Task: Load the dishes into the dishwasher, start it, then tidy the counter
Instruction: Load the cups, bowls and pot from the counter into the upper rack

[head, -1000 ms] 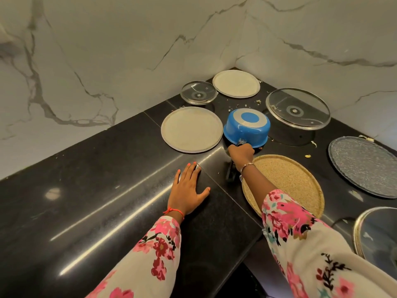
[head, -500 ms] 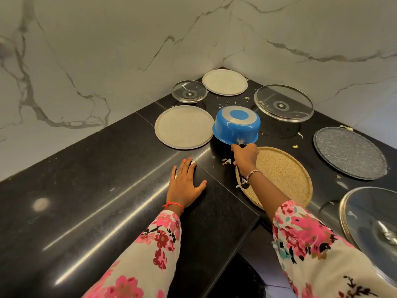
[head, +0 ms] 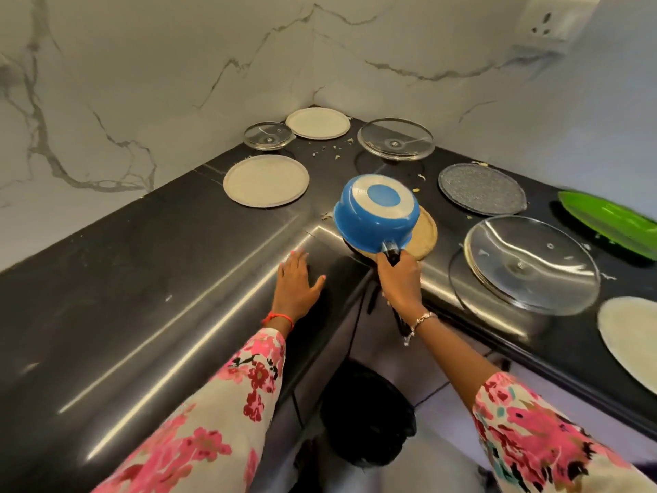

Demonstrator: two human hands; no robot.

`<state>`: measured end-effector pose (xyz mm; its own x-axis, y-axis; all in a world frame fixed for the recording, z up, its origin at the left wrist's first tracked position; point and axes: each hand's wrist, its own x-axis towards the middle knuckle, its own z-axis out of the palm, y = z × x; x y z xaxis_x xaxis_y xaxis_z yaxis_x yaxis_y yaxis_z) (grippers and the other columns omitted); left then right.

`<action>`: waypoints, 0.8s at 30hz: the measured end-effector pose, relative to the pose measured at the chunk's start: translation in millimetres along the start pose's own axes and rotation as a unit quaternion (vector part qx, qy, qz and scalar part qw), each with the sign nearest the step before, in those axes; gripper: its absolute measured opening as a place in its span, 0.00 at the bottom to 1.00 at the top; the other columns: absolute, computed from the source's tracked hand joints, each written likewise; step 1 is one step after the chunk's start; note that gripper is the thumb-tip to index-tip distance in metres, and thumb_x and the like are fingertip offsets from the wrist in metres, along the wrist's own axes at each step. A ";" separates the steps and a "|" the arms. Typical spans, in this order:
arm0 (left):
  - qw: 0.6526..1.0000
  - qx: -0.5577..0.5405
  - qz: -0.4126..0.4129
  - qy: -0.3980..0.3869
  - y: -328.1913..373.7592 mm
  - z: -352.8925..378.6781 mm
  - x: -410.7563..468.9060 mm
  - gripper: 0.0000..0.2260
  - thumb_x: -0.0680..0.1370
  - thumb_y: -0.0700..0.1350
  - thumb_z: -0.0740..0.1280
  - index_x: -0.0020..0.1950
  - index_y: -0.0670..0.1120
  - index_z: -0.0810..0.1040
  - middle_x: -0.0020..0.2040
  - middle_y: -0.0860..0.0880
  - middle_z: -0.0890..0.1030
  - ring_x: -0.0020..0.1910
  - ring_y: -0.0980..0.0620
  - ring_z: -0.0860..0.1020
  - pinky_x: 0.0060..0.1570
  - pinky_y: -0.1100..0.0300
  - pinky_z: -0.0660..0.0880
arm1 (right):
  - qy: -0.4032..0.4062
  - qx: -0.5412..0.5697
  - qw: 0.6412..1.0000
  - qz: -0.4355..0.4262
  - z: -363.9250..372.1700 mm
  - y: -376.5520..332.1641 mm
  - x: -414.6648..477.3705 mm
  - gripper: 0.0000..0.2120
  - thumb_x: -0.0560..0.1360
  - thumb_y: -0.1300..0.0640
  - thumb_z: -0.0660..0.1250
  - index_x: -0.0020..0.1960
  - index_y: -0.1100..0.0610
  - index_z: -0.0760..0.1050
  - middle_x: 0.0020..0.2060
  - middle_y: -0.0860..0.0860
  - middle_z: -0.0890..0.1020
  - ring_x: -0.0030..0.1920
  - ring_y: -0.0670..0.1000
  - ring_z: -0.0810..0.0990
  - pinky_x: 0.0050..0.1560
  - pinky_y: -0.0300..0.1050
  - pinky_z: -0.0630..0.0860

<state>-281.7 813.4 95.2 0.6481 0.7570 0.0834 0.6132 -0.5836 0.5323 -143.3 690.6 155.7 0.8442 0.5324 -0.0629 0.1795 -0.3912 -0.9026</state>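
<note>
Gripping black handle [head: 391,251] with my right hand [head: 400,279] — fingers clenched round it, upturned blue saucepan [head: 369,222] tilted just beyond knuckles, over cork mat [head: 426,233]. My left hand [head: 297,284] flat, fingers spread — resting on black counter [head: 142,279].

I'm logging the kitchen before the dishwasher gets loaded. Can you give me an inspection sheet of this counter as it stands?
Surface: black polished stone counter, L-shaped round a corner, glossy.
Job's things: blue saucepan with a black handle, base up, tilted over a round cork mat; round beige plates near, far and at the right edge; glass lids, one small and two large; grey speckled round plate; green leaf-shaped tray.
Clutter: pale food crumbs scattered towards the far corner.
Hands: right hand grips the saucepan's handle; left hand rests flat on the counter.
Cables: nothing seen.
Surroundings: white marble walls; wall socket; dark round bin-like object on the floor.
</note>
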 end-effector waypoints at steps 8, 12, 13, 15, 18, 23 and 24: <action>0.995 -0.025 0.096 -0.006 68.1 79.3 -207.3 0.33 0.73 0.59 0.51 0.72 0.40 0.63 0.75 0.43 0.60 0.76 0.46 0.52 0.73 0.53 0.43 | 0.040 -0.038 0.998 0.001 -88.1 88.7 -153.2 0.11 0.75 0.54 0.65 0.41 0.63 0.74 0.36 0.55 0.77 0.38 0.53 0.74 0.40 0.46 0.69; 0.995 0.002 0.056 -0.082 85.1 115.3 -309.7 0.40 0.70 0.64 0.44 0.75 0.41 0.58 0.77 0.45 0.55 0.77 0.47 0.48 0.71 0.57 0.37 | 0.021 -0.055 0.998 0.017 -138.2 142.6 -233.3 0.14 0.75 0.53 0.65 0.41 0.66 0.76 0.35 0.54 0.77 0.37 0.53 0.75 0.37 0.45 0.69; 0.994 0.014 0.049 -0.100 90.0 119.8 -331.9 0.41 0.69 0.65 0.43 0.75 0.41 0.57 0.77 0.45 0.53 0.77 0.47 0.47 0.71 0.57 0.36 | 0.013 -0.056 0.998 0.031 -148.6 157.7 -250.5 0.14 0.75 0.54 0.65 0.42 0.66 0.76 0.36 0.55 0.77 0.38 0.53 0.75 0.37 0.44 0.68; 0.991 0.027 0.036 -0.128 99.8 126.1 -372.1 0.43 0.68 0.66 0.41 0.76 0.42 0.55 0.77 0.46 0.51 0.77 0.49 0.45 0.70 0.58 0.35 | -0.002 -0.053 0.996 0.065 -164.2 189.2 -281.7 0.12 0.75 0.54 0.65 0.42 0.65 0.75 0.37 0.56 0.77 0.39 0.53 0.74 0.38 0.44 0.68; 0.988 0.030 0.035 -0.146 115.1 132.2 -422.0 0.43 0.68 0.66 0.41 0.76 0.42 0.55 0.77 0.46 0.51 0.77 0.49 0.45 0.70 0.59 0.34 | -0.008 -0.054 0.993 0.108 -182.6 231.7 -325.1 0.12 0.74 0.54 0.64 0.40 0.64 0.73 0.37 0.58 0.76 0.38 0.55 0.74 0.37 0.45 0.67; 0.981 0.052 0.064 -0.173 135.7 140.1 -500.6 0.42 0.68 0.65 0.39 0.76 0.41 0.54 0.77 0.44 0.51 0.77 0.47 0.46 0.69 0.57 0.34 | 0.015 -0.053 0.984 0.166 -214.0 294.9 -407.5 0.13 0.75 0.55 0.63 0.34 0.59 0.68 0.31 0.53 0.72 0.33 0.52 0.70 0.29 0.42 0.62; 0.979 0.057 0.068 -0.181 138.7 142.5 -517.4 0.43 0.67 0.65 0.39 0.76 0.41 0.54 0.77 0.44 0.51 0.77 0.46 0.46 0.69 0.57 0.33 | 0.025 -0.051 0.982 0.178 -221.5 305.2 -426.4 0.14 0.75 0.55 0.63 0.33 0.58 0.67 0.30 0.52 0.71 0.33 0.52 0.70 0.29 0.42 0.62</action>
<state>-467.7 298.9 5.8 0.8326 0.5276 -0.1683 0.5428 -0.7172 0.4371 -336.6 177.9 1.3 0.8862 0.3110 -0.3434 -0.0845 -0.6204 -0.7798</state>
